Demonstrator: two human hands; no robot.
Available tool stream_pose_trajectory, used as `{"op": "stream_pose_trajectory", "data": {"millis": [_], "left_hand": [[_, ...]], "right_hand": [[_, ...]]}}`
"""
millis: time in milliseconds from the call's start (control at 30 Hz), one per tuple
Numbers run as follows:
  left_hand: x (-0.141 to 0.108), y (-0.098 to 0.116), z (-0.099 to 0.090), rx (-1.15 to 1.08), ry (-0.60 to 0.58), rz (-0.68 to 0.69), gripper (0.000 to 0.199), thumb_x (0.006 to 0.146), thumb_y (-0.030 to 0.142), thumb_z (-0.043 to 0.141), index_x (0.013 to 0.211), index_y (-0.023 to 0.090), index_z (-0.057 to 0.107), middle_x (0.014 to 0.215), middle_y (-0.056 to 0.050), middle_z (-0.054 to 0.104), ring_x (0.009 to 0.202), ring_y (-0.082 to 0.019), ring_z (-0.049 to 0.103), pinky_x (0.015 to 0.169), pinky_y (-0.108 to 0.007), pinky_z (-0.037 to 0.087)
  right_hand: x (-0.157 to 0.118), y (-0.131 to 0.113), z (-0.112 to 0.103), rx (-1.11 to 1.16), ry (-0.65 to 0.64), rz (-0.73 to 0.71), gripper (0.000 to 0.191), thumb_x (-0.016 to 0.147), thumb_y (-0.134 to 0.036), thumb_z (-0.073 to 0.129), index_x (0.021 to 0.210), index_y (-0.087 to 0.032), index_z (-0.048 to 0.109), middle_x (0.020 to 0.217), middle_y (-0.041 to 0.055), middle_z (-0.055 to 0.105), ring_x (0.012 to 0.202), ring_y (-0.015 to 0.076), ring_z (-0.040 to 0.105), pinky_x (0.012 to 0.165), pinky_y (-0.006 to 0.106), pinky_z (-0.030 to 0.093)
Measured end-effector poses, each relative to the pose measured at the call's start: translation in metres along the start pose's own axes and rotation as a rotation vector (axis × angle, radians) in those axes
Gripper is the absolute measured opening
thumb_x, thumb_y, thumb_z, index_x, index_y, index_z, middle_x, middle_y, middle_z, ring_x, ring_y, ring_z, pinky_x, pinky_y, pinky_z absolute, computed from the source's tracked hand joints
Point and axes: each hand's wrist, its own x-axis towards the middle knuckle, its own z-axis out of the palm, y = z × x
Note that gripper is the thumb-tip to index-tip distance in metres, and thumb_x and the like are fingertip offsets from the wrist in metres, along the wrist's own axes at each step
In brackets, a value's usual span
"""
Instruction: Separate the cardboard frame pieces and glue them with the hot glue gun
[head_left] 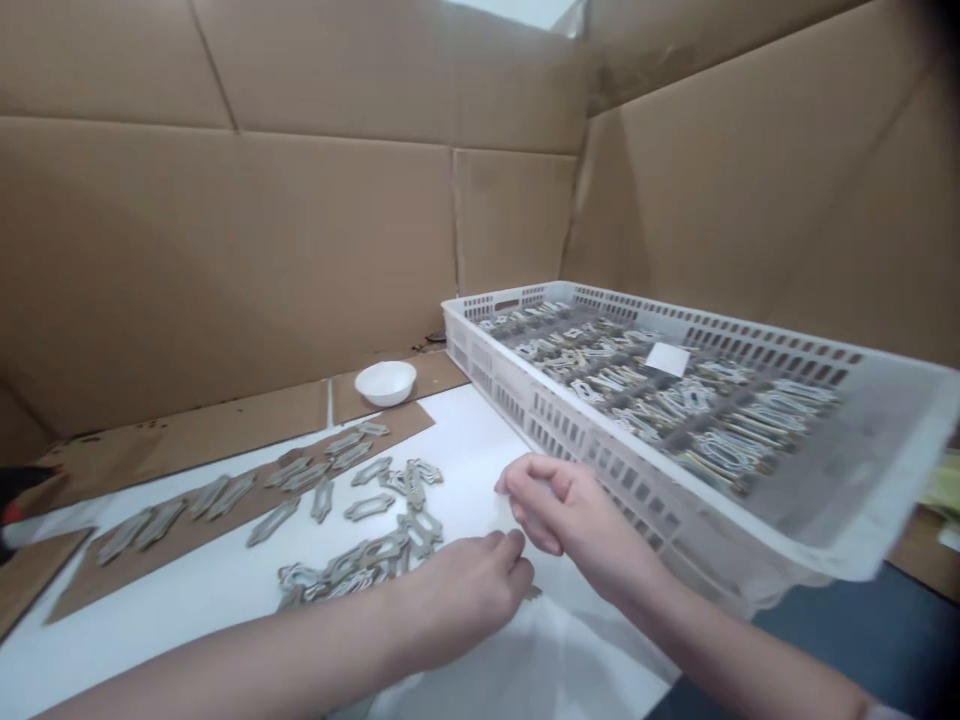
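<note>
My left hand (480,590) is low over the white tabletop (480,440) with its fingers curled together. A small brownish edge (532,592) shows by its fingertips; I cannot tell whether it is held. Just to the right, my right hand (551,500) is closed, thumb and fingers pinched, beside the crate; anything inside is hidden. Left of my hands lies a pile of flat metal link plates (352,570), elongated with a slot in the middle. Several more plates (369,507) are scattered behind the pile.
A white plastic crate (517,400) on the right holds rows of similar plates, with a white card (667,359) on top. A white bowl (385,383) stands at the back. Loose plates lie on a cardboard strip (90,580). Cardboard walls (300,250) enclose the table.
</note>
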Motion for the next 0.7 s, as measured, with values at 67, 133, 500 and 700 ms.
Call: {"op": "stream_pose_trajectory", "data": {"millis": [67,133,500,700], "left_hand": [[-0.011,-0.002,-0.016,-0.060,0.003,-0.013,0.017,0.079,0.008,0.034,0.080,0.014,0.050,0.078,-0.006,0.055,0.070,-0.017,0.051,0.060,-0.026,0.041],[-0.025,-0.008,-0.032,-0.200,0.034,-0.135,0.018,0.077,0.007,0.036,0.083,0.015,0.050,0.077,-0.005,0.056,0.073,-0.017,0.051,0.064,-0.026,0.041],[-0.071,-0.043,-0.024,-1.090,0.519,-0.856,0.023,0.084,0.027,0.031,0.105,0.024,0.040,0.053,0.007,0.032,0.046,-0.008,0.030,0.044,-0.018,0.025],[-0.075,-0.031,-0.016,-0.991,0.417,-0.813,0.020,0.086,0.027,0.027,0.090,0.021,0.045,0.056,0.004,0.040,0.050,-0.010,0.034,0.050,-0.022,0.027]], "right_hand": [[0.008,-0.001,0.008,0.054,-0.029,0.026,0.027,0.078,-0.039,0.050,0.072,-0.013,0.053,0.054,-0.0057,0.040,0.036,0.0003,0.027,0.035,0.017,0.016],[0.015,-0.003,0.017,0.068,-0.041,0.025,0.027,0.078,-0.039,0.051,0.070,-0.013,0.052,0.055,-0.0052,0.041,0.037,0.0001,0.027,0.036,0.017,0.016],[0.041,0.026,0.057,0.031,-0.049,-0.003,0.026,0.079,-0.038,0.048,0.068,-0.016,0.042,0.052,-0.0064,0.042,0.038,0.0017,0.028,0.037,0.017,0.019],[0.038,0.048,0.066,0.008,-0.062,0.104,0.026,0.080,-0.040,0.046,0.071,-0.018,0.036,0.052,-0.0072,0.045,0.035,0.0014,0.028,0.036,0.016,0.018]]}}
